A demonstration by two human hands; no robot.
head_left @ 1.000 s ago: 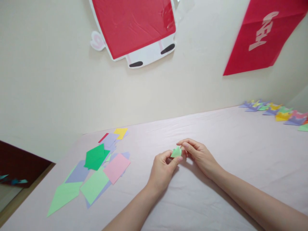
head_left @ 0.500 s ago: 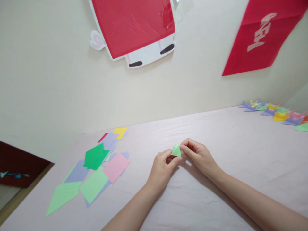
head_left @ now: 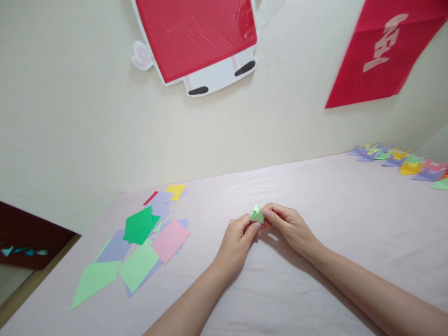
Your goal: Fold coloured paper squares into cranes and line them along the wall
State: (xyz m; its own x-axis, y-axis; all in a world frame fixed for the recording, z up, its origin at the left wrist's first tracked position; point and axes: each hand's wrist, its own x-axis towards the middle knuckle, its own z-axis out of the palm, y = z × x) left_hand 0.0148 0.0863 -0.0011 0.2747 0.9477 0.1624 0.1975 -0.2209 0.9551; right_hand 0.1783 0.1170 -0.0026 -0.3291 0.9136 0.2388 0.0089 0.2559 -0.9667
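Between my two hands is a small folded piece of light green paper (head_left: 257, 215), its point turned upward. My left hand (head_left: 238, 240) pinches its lower left side between thumb and fingers. From the other side, my right hand (head_left: 285, 225) grips its right edge with thumb and fingertips. Both hands are closed just above the pale sheet (head_left: 301, 298). The fingertips behind the paper are partly hidden.
Loose paper squares lie to the left, among them a pink square (head_left: 170, 241), a dark green one (head_left: 140, 226) and a light green one (head_left: 138, 266). Several folded paper figures (head_left: 411, 168) line the far right edge. Behind rises a wall (head_left: 224, 135) with red decorations.
The folded paper has tilted and now shows a raised bright point with a fold in front. My left thumb has shifted slightly left and down. The view has moved a little.
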